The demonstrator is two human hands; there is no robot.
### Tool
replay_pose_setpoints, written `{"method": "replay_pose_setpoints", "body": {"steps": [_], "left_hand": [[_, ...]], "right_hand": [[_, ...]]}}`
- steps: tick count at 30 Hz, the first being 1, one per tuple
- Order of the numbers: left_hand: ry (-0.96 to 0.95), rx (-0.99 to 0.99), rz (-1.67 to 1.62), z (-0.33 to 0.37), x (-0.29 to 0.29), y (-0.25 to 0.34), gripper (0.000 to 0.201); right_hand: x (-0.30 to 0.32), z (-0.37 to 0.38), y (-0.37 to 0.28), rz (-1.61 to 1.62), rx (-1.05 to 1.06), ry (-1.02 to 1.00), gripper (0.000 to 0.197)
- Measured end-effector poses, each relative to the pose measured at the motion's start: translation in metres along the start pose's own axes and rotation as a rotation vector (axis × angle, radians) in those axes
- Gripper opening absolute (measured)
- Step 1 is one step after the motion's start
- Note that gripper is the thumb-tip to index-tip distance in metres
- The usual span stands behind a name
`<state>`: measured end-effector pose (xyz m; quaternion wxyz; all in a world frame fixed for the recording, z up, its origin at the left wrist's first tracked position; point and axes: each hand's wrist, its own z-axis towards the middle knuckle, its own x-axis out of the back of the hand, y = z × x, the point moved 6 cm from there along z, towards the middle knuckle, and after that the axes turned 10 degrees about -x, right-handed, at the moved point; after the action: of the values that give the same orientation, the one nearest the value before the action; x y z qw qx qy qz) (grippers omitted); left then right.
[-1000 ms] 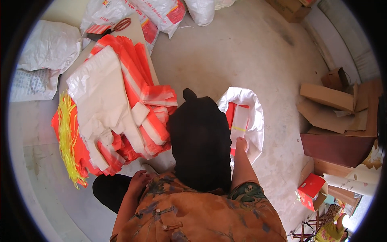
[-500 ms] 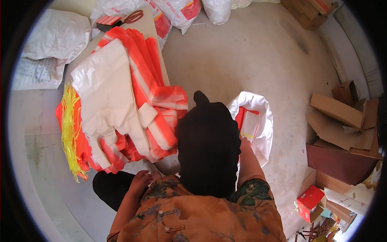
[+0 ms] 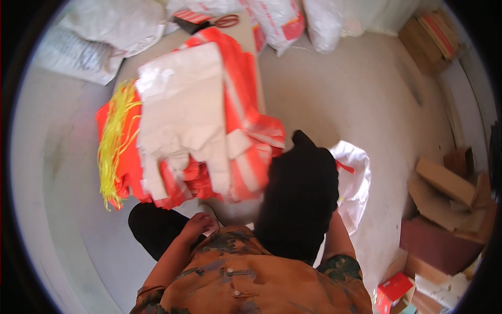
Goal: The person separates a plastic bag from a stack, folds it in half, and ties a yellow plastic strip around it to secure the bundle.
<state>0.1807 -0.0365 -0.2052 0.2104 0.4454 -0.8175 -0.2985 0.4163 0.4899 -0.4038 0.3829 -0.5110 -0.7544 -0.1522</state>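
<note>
My left hand rests over my lap with its fingers loosely stretched, holding nothing. My right forearm reaches down beside my black-trousered knee. That knee hides the right hand, which is near an upright white sack on the floor. A bit of something red shows inside the sack's mouth. In front of me lies a pile of orange-red plastic bags with pale stripes. A whitish plastic carrier bag with handle strips covers its top.
Yellow plastic strings hang at the pile's left edge. Red-handled scissors lie at the board's far end. Stuffed white sacks stand beyond. Cardboard boxes and a red box sit at the right.
My view has shifted, so the pile and knee appear farther right. The right forearm has dropped behind the knee, and less of the sack's contents shows. The left hand stays over my lap.
</note>
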Motion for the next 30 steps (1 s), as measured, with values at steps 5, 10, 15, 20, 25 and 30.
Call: {"method": "replay_pose_setpoints", "body": {"steps": [5,10,15,20,25,30], "left_hand": [[-0.079,-0.087,-0.034,0.015,-0.013,0.01,0.034],[-0.105,-0.158,-0.101,0.022,-0.01,-0.002,0.031],[-0.14,-0.217,-0.116,0.033,-0.013,-0.004,0.029],[-0.035,-0.226,-0.208,0.029,-0.016,-0.002,0.038],[-0.102,-0.316,-0.138,0.038,-0.023,-0.001,0.038],[-0.118,-0.36,-0.095,0.031,-0.019,-0.002,0.038]], "right_hand": [[0.081,0.015,0.038,0.613,0.202,0.35,0.037],[0.274,-0.04,-0.029,0.798,0.209,0.725,0.031],[0.388,-0.184,-0.202,0.969,0.713,0.558,0.026],[0.339,-0.262,-0.372,0.558,0.935,0.138,0.042],[0.282,-0.259,-0.478,0.219,1.15,0.256,0.066],[0.25,-0.262,-0.52,0.115,1.101,0.291,0.08]]}}
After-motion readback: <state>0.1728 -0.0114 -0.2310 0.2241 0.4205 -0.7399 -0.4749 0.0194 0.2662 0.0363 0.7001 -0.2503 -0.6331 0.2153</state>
